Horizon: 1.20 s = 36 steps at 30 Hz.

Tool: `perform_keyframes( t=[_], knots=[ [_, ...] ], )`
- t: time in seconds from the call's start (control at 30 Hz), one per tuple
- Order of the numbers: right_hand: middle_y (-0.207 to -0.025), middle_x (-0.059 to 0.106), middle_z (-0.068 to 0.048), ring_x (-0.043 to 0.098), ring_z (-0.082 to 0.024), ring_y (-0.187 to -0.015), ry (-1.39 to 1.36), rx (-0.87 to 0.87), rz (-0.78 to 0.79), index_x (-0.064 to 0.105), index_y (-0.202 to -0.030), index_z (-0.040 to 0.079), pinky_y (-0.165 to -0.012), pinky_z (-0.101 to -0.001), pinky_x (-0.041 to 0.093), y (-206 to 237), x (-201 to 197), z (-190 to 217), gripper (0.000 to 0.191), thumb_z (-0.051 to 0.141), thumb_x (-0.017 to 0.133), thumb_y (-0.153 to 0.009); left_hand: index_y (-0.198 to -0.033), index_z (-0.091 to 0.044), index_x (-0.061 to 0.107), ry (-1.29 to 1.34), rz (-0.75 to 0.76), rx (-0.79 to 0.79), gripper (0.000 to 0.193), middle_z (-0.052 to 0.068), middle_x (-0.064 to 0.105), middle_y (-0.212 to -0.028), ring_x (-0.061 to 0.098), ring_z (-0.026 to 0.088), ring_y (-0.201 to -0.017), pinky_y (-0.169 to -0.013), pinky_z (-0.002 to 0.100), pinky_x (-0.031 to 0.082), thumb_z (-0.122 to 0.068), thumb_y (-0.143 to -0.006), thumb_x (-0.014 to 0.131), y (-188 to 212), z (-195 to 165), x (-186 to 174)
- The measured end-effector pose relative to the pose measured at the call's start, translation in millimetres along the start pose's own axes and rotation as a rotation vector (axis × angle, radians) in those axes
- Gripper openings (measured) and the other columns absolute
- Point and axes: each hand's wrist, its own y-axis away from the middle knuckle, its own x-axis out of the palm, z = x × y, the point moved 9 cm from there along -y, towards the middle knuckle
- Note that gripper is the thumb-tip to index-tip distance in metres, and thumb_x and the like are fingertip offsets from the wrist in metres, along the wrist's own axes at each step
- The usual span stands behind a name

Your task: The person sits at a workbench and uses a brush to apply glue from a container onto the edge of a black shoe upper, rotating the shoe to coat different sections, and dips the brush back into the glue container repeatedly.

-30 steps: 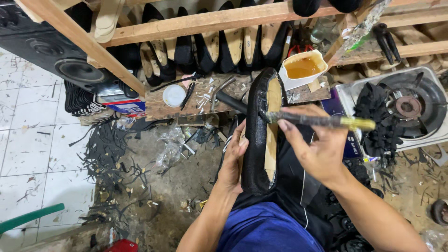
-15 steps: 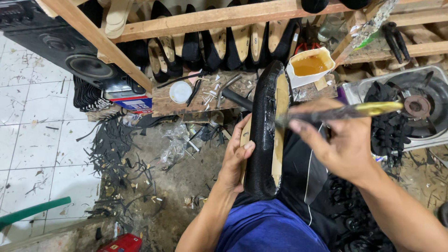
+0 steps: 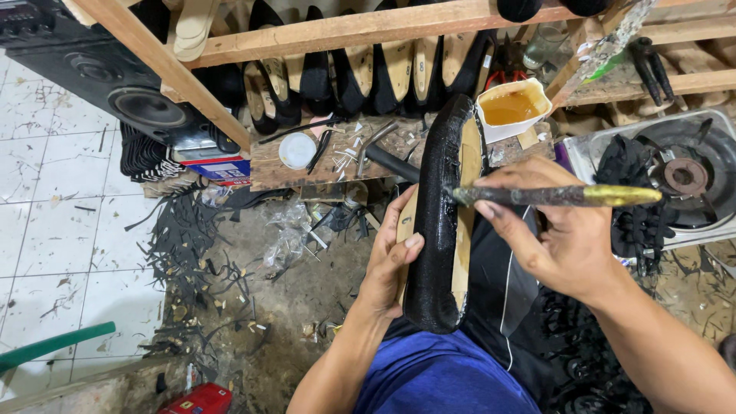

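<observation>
- floor [image 3: 46, 230]: white tiles at left, giving way to a dirty patch strewn with black scraps [image 3: 184, 253] and clear wrappers.
- rack [image 3: 345, 31]: wooden beams across the top; a row of black shoes [image 3: 337, 80] with tan insoles stands toe-up behind them.
- speaker [image 3: 115, 84]: black box, upper left, partly behind a slanting beam.
- stove [image 3: 682, 176]: metal burner at right, with a black bundle lying on its left edge.
- board [image 3: 337, 157]: low wooden shelf between speaker and stove, bearing a white lid [image 3: 297, 149], nails and small tools.
- shoe [image 3: 441, 230]: black, textured upper on a tan last, held upright at centre over the person's lap, toe towards the rack, sole edge facing right.
- right hand [image 3: 563, 238]: closed around the brush, thumb and fingers pinching its shaft.
- left hand [image 3: 391, 257]: wrapped against the shoe's left side, thumb pressed on the upper, steadying it.
- brush [image 3: 552, 196]: dark handle with a yellowish end pointing right; its tip touches the shoe's rim.
- cup [image 3: 512, 107]: white, holding amber glue, just beyond the shoe's toe.
</observation>
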Motion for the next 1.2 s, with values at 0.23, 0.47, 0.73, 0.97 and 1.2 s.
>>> perform_keyframes(
  t=[0.23, 0.47, 0.73, 0.97, 1.2],
  knots=[
    [-0.093, 0.073, -0.013, 0.069, -0.022, -0.081, -0.137, -0.033, 0.066, 0.07, -0.105, -0.004, -0.073, -0.0326, 0.055, 8, 5, 17, 0.021, 0.0, 0.073, -0.084, -0.158, -0.005, 0.033, -0.045, -0.032, 0.02, 0.087, 0.015, 0.058, -0.139, 0.061, 0.023, -0.126, -0.111, 0.039, 0.05, -0.023, -0.084, 0.075, -2, -3, -3],
    [-0.092, 0.071, -0.014, 0.07, -0.022, -0.082, -0.169, -0.086, 0.11, 0.069, -0.102, -0.005, -0.073, -0.0322, 0.057, 18, 6, 36, 0.023, -0.003, 0.072, -0.08, -0.159, -0.004, 0.032, -0.023, -0.029, 0.036, 0.088, 0.013, 0.057, -0.141, 0.06, 0.022, -0.128, -0.112, 0.037, 0.048, -0.022, -0.085, 0.075, -2, -5, -5],
    [-0.095, 0.073, -0.013, 0.071, -0.022, -0.082, -0.11, -0.04, 0.101, 0.071, -0.103, -0.004, -0.072, -0.0318, 0.057, 15, 2, 20, 0.023, -0.002, 0.072, -0.08, -0.158, -0.004, 0.031, -0.043, -0.009, 0.027, 0.09, 0.013, 0.057, -0.141, 0.059, 0.022, -0.128, -0.113, 0.037, 0.047, -0.023, -0.082, 0.076, -1, -5, -3],
    [-0.097, 0.072, -0.015, 0.07, -0.025, -0.087, -0.061, -0.04, 0.081, 0.071, -0.105, -0.005, -0.078, -0.0346, 0.056, 9, 2, 18, 0.023, -0.001, 0.075, -0.084, -0.159, -0.004, 0.032, -0.048, -0.025, 0.016, 0.089, 0.014, 0.057, -0.141, 0.059, 0.022, -0.129, -0.113, 0.036, 0.048, -0.024, -0.084, 0.076, 0, -4, -2],
    [-0.094, 0.069, -0.015, 0.069, -0.029, -0.086, -0.121, -0.092, 0.161, 0.067, -0.103, -0.005, -0.078, -0.0366, 0.056, 17, 8, 35, 0.03, -0.007, 0.07, -0.073, -0.159, -0.005, 0.033, -0.026, -0.03, 0.02, 0.088, 0.015, 0.058, -0.139, 0.061, 0.024, -0.125, -0.111, 0.038, 0.049, -0.023, -0.084, 0.076, -2, -4, -5]
  ],
)
